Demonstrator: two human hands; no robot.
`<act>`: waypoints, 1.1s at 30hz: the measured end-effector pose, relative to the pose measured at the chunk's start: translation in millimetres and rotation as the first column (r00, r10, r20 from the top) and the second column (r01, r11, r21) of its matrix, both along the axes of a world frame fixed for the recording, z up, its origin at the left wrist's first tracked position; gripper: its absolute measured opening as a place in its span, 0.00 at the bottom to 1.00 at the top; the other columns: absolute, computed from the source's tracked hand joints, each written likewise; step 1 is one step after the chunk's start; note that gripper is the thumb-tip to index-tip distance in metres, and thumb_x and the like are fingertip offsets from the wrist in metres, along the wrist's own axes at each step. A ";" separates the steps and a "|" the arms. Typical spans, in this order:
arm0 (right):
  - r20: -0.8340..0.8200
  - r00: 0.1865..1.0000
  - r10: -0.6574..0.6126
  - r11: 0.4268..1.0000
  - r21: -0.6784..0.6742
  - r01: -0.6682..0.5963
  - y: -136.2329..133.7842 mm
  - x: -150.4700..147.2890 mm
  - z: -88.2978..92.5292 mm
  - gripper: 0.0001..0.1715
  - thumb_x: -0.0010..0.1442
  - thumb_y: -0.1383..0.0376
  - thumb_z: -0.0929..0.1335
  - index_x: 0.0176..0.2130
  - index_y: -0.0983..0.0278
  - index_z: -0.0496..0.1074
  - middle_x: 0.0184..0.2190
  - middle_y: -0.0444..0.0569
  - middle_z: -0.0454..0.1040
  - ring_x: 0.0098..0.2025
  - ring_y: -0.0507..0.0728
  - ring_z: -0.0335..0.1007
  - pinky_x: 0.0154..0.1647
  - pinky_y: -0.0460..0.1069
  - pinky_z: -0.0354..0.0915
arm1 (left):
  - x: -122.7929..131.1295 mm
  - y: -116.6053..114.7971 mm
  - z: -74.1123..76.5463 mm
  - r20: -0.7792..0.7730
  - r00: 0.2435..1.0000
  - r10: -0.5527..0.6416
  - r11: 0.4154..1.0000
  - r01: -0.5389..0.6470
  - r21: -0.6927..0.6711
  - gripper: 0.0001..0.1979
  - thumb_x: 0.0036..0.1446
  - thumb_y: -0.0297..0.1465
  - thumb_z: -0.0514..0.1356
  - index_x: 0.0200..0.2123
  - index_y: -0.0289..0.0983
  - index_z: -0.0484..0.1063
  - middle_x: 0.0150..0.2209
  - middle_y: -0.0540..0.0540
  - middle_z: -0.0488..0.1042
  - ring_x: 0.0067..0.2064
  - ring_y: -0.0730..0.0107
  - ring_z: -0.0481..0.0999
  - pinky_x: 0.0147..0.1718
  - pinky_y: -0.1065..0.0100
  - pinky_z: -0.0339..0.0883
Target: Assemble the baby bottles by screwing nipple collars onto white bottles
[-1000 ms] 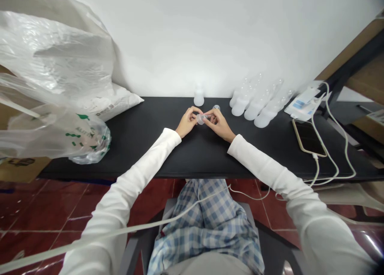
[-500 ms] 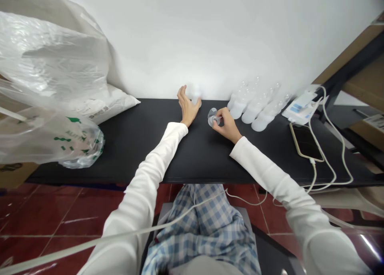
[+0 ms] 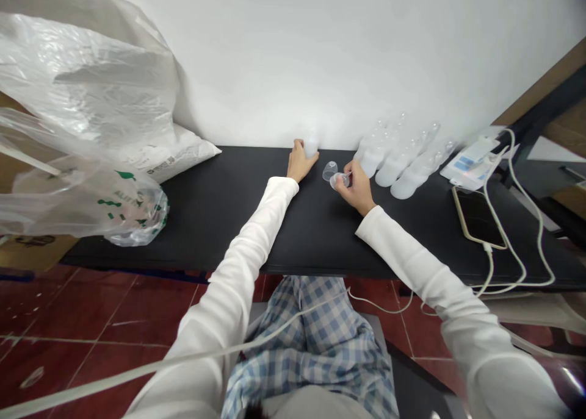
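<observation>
At the back edge of the black tabletop, my left hand (image 3: 301, 161) is wrapped round a translucent white bottle (image 3: 311, 141), which stands upright near the wall and blurs into it. My right hand (image 3: 357, 187) is closed, thumb and fingers pinching a small translucent ring-like bottle part (image 3: 339, 180) just above the table or resting on it; I cannot tell which. Left of that part, a clear dome-shaped cap (image 3: 330, 170) sits on the tabletop. Right of my right hand stand several similar white bottles (image 3: 407, 178) with clear domed tops.
A phone (image 3: 479, 218) with a charging cable (image 3: 489, 266) and a white-and-blue packet (image 3: 471, 161) lie at the right of the table (image 3: 220, 224). Large plastic bags (image 3: 105, 83) crowd the left end. A cardboard box (image 3: 36, 251) shows beneath them. Another cable crosses my lap.
My left hand's fingers have closed round the bottle. My right hand has drawn the ring-like part slightly away from the clear cap. The whole view has shifted a little.
</observation>
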State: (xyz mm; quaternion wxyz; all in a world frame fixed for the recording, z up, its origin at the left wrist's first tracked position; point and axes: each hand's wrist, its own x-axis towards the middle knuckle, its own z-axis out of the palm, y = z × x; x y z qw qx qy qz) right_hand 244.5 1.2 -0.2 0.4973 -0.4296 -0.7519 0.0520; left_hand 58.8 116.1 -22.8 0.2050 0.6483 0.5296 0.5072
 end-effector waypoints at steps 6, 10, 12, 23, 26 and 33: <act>-0.087 0.995 -0.054 0.998 -0.014 0.053 5.6 -2.3 -4.7 0.13 0.67 0.53 0.63 0.42 0.60 0.63 0.30 0.44 0.65 0.31 0.54 0.63 0.38 0.53 0.65 | -11.6 -44.7 7.7 -0.124 0.989 -0.083 0.993 0.093 0.074 0.25 0.52 0.24 0.63 0.52 0.40 0.59 0.55 0.37 0.72 0.58 0.52 0.73 0.61 0.51 0.60; -0.144 0.989 -0.016 1.000 -0.002 0.016 4.6 -4.8 -4.2 0.19 0.69 0.49 0.62 0.48 0.60 0.63 0.37 0.48 0.68 0.34 0.54 0.66 0.39 0.54 0.68 | -23.4 -77.1 16.6 -0.368 0.917 -0.155 0.962 0.226 0.156 0.27 0.51 0.26 0.63 0.56 0.39 0.64 0.57 0.37 0.71 0.62 0.48 0.68 0.63 0.49 0.54; -0.143 0.989 0.047 0.999 0.002 -0.047 3.7 -5.7 -2.5 0.20 0.69 0.48 0.62 0.49 0.60 0.63 0.40 0.50 0.69 0.36 0.55 0.68 0.41 0.54 0.70 | -30.6 -86.4 20.2 -0.463 0.867 -0.186 0.943 0.289 0.163 0.28 0.52 0.28 0.63 0.57 0.39 0.66 0.58 0.37 0.71 0.63 0.46 0.66 0.63 0.48 0.54; -0.195 0.924 0.329 0.932 -0.090 -0.351 -1.2 1.6 9.5 0.23 0.69 0.46 0.64 0.53 0.57 0.69 0.54 0.54 0.75 0.54 0.61 0.74 0.53 0.57 0.73 | -68.6 -91.2 23.8 -0.523 0.800 -0.295 0.909 0.403 0.104 0.32 0.57 0.44 0.65 0.62 0.40 0.70 0.54 0.41 0.77 0.54 0.56 0.78 0.56 0.59 0.70; -0.167 0.904 0.394 0.908 -0.080 -0.410 -4.0 7.8 9.4 0.19 0.69 0.48 0.66 0.52 0.56 0.70 0.55 0.53 0.76 0.58 0.62 0.74 0.56 0.58 0.73 | -68.6 -93.6 22.7 -0.594 0.751 -0.287 0.906 0.415 0.087 0.31 0.57 0.46 0.65 0.61 0.39 0.71 0.54 0.42 0.79 0.53 0.56 0.80 0.54 0.61 0.72; -0.043 0.928 0.371 0.913 -0.164 -0.373 -1.0 19.7 7.8 0.28 0.61 0.45 0.72 0.55 0.55 0.70 0.56 0.51 0.76 0.53 0.62 0.76 0.52 0.58 0.73 | -65.4 -94.0 18.1 -0.692 0.701 -0.174 0.909 0.384 0.160 0.29 0.58 0.49 0.63 0.58 0.39 0.75 0.50 0.41 0.82 0.49 0.58 0.83 0.44 0.65 0.74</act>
